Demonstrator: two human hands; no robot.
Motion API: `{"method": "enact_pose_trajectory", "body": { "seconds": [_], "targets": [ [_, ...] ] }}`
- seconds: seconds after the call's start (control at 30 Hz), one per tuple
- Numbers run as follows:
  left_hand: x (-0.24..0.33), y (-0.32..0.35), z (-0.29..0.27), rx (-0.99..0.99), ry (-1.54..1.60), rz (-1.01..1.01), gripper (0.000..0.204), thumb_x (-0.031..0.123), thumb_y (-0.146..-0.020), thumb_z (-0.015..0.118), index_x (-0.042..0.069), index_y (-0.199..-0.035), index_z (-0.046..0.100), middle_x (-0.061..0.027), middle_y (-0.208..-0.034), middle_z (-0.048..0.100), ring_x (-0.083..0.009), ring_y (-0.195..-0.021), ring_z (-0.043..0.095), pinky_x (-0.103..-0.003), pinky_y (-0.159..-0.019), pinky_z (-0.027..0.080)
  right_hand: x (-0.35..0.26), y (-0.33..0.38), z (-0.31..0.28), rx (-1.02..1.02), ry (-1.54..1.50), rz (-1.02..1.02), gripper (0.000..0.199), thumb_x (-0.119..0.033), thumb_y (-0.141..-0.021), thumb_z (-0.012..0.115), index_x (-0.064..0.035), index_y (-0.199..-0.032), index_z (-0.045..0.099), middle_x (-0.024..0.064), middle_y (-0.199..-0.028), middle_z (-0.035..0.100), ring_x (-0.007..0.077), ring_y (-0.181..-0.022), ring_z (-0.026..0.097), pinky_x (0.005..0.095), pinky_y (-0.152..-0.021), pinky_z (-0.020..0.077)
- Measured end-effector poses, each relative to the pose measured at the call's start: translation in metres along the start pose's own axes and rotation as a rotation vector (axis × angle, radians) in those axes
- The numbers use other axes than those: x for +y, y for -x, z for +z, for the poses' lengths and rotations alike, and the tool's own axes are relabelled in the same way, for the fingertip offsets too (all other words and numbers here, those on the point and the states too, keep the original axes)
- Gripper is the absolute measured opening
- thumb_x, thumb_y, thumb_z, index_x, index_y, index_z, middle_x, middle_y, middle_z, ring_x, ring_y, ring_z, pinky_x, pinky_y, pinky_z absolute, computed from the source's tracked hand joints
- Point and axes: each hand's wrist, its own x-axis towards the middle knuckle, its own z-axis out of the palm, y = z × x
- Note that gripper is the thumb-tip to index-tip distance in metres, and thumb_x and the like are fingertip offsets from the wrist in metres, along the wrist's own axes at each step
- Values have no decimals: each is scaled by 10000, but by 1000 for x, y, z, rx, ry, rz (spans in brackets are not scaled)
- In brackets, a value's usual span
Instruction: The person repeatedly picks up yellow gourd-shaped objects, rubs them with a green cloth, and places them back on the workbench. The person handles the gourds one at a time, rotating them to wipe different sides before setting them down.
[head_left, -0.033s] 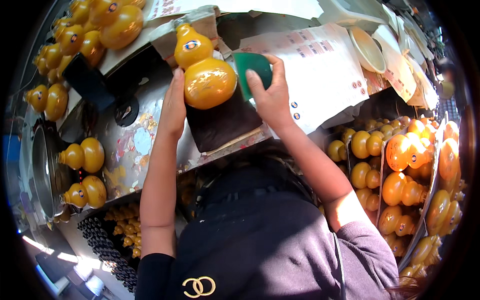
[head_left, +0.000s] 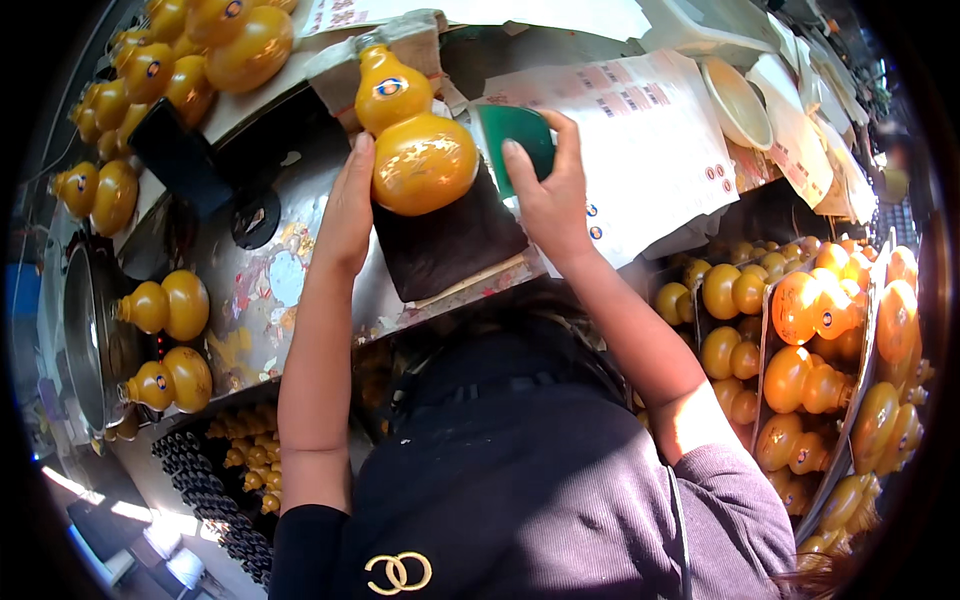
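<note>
Your gourd (head_left: 425, 165), black mat (head_left: 450, 248) under its round end, already bears its emblem (head_left: 388, 87); your left hand (head_left: 347, 213) lies flat at its left, fingers together, your right hand (head_left: 555, 195) pinches the green pad (head_left: 522, 138) just right of it, and what remains I can't tell.

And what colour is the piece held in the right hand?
The piece is green, showing best in the head view.
</note>
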Motion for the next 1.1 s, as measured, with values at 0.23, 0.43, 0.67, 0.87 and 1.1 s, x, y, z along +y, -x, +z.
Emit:
{"method": "enact_pose_trajectory", "body": {
  "seconds": [0.23,0.43,0.67,0.87,1.1],
  "targets": [
    [-8,-7,-14,-122,201,-69,504,386,-1014,411,-2,-1330,466,-93,-1260,566,-152,-1171,528,-301,-1038,369,-35,18,26,-178,234,-754,437,6,-608,734,-95,-1031,690,33,-939,623,194,-779,623,311,-638,495],
    [5,-5,-16,-159,234,-97,469,365,-995,463,12,-1304,469,-85,-1203,574,-145,-1083,563,-281,-960,432,-51,31,44,-275,407,-813,390,13,-615,706,-107,-986,709,-8,-809,605,165,-656,578,289,-566,472],
    [-10,-9,-18,-70,232,-22,546,371,-1000,461,16,-1405,370,-105,-1305,521,-171,-1199,478,-297,-1040,348,-65,18,31,-631,320,-573,338,1,-695,710,-108,-1015,694,40,-846,626,220,-764,602,305,-680,494],
    [-24,15,-14,-40,198,149,616,354,-1010,438,19,-1482,226,-134,-1454,381,-203,-1370,304,-320,-1138,200,-80,-62,14,-717,154,-367,302,-91,-812,679,-62,-1106,617,120,-1023,661,278,-958,652,338,-840,505],
    [-21,13,-13,-33,243,126,539,279,-1021,422,30,-1473,265,-112,-1444,392,-183,-1341,349,-309,-1122,241,-61,-103,35,-862,205,-434,322,-168,-885,653,-76,-1187,588,78,-1081,643,169,-1005,618,305,-910,487]
  ]
}}
